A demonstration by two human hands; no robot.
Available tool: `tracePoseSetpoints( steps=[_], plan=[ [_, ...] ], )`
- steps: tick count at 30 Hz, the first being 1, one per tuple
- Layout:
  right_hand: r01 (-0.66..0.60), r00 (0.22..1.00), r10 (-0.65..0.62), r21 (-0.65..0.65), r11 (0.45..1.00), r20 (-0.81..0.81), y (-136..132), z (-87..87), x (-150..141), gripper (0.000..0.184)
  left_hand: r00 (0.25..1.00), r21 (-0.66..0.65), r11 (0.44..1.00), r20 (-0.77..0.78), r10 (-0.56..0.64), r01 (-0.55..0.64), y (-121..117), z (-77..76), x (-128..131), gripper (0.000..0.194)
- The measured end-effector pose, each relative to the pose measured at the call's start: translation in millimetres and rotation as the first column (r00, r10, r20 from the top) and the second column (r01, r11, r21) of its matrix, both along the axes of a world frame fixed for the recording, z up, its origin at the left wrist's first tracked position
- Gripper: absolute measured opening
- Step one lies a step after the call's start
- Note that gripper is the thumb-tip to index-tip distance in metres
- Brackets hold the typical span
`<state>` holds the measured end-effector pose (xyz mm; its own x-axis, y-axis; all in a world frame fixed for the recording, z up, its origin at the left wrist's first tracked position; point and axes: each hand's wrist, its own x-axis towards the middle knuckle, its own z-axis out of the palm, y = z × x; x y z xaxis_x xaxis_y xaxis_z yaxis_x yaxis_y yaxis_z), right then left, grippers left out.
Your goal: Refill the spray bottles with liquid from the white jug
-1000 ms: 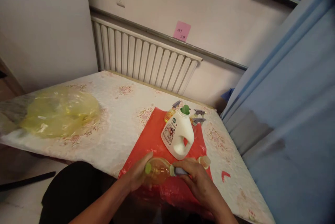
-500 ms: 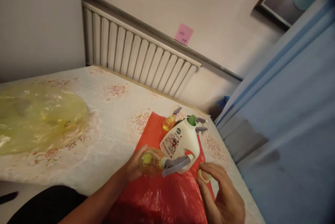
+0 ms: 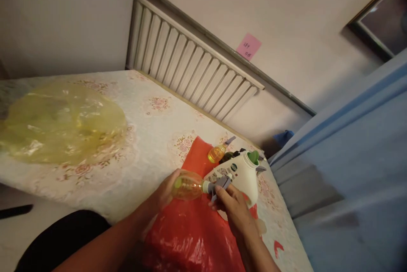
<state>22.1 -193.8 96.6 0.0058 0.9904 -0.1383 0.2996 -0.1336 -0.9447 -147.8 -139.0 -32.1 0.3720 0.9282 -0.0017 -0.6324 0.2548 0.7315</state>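
My left hand (image 3: 164, 195) is wrapped round a small amber spray bottle (image 3: 187, 187) lying on its side over a red plastic bag (image 3: 193, 234). My right hand (image 3: 230, 206) pinches the bottle's grey trigger spray head (image 3: 220, 185) at the neck. Just behind stands a white detergent jug (image 3: 241, 172) with a green cap (image 3: 253, 156), leaning in the tilted view. Another amber spray bottle (image 3: 218, 152) lies behind it on the bag.
A floral cloth covers the table (image 3: 149, 132). A crumpled yellow plastic bag (image 3: 60, 121) lies at the left. A white radiator (image 3: 190, 68) runs along the back wall under a pink note (image 3: 248, 46). A blue curtain (image 3: 352, 170) hangs at the right.
My right hand has come back from the table's right side to the spray head on the bottle. The view has tilted and swung left.
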Motion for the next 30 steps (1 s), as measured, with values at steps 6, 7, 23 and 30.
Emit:
tracePoseSetpoints(
  steps=[6, 7, 23, 30],
  plan=[
    [-0.323, 0.911, 0.300, 0.035, 0.946, 0.283, 11, 22.6, 11, 0.019, 0.991, -0.104, 0.988, 0.083, -0.105, 0.114, 6, -10.2, 1, 0.055],
    [-0.407, 0.854, 0.364, 0.040, 0.913, 0.372, 12, 27.3, 14, 0.015, 0.986, -0.133, 0.979, 0.093, -0.141, 0.152, 6, -11.6, 1, 0.056],
    [-0.149, 0.916, 0.059, 0.199, 0.969, 0.398, 25, 21.6, 26, 0.027, 0.994, -0.136, 0.988, 0.073, 0.076, -0.066, 7, -0.1, -7, 0.045],
    [0.036, 0.982, -0.082, -0.257, 0.966, -0.171, 14, -4.1, 19, 0.055, 0.955, 0.086, 0.955, -0.059, 0.290, -0.284, 9, -9.1, -9, 0.043]
  ],
)
